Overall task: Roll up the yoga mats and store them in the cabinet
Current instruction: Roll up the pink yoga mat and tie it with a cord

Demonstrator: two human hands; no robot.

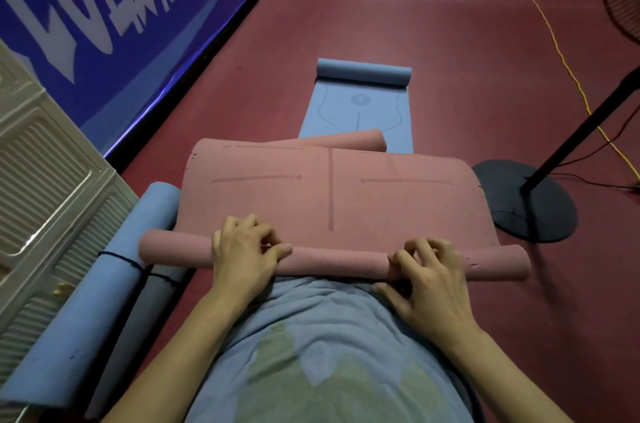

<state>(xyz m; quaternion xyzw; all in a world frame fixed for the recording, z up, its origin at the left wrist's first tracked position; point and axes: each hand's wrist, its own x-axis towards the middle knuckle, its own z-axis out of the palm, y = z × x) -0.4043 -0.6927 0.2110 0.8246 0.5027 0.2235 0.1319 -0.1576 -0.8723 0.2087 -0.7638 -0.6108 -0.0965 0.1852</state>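
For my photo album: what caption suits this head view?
Both hands, left hand and right hand, roll the pink yoga mat on the red floor.

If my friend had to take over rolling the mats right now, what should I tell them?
Left hand and right hand: both grip the rolled start of the pink mat; most of it is unrolled.
Blue mat beyond: partly rolled at its far end.
Rolled blue mat and grey mat lie tied beside the cabinet.
Left: finish both rolls, store all.
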